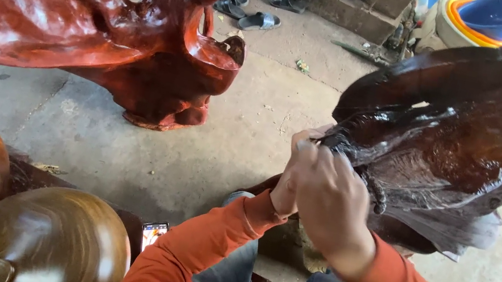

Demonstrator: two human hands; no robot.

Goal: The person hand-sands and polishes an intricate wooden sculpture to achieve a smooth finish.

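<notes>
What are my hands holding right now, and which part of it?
Both the left hand and right hand are on the near end of the dark glossy wood carving; whether the fingers grip it cannot be told.

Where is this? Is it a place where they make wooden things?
Probably a woodcarving workshop: a glossy red carved sculpture on the bare concrete floor, polished brown wooden pieces, and both hands at a dark, wet-looking carving.

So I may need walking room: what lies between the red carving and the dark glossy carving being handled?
In the head view, only bare concrete floor separates the red carving from the dark carving.
</notes>
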